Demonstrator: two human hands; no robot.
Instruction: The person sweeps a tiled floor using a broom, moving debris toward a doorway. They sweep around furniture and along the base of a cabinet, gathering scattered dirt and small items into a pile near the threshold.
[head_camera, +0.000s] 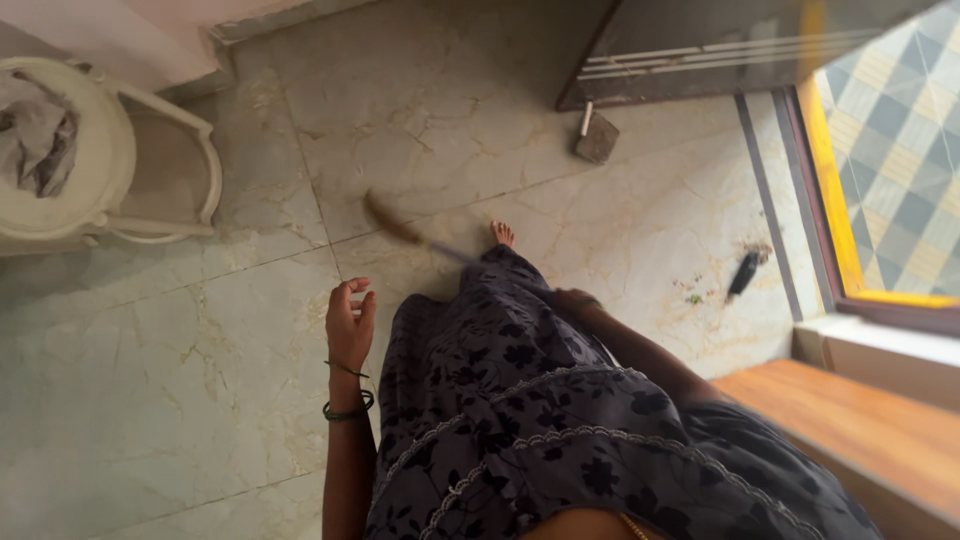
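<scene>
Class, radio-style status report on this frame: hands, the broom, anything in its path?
Left hand empty, fingers loosely curled. Right hand gripping broom, blurred, low over the marble floor. Bare foot beside the handle; stone block ahead.

glossy marble floor (200, 380), wooden bench (860, 430), printed cloth dress (540, 420)

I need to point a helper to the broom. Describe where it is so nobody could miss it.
Start at the dark wooden door, then drop to the marble floor ahead of the bare foot. The broom is the blurred brown streak there, the only long thin thing.
</scene>
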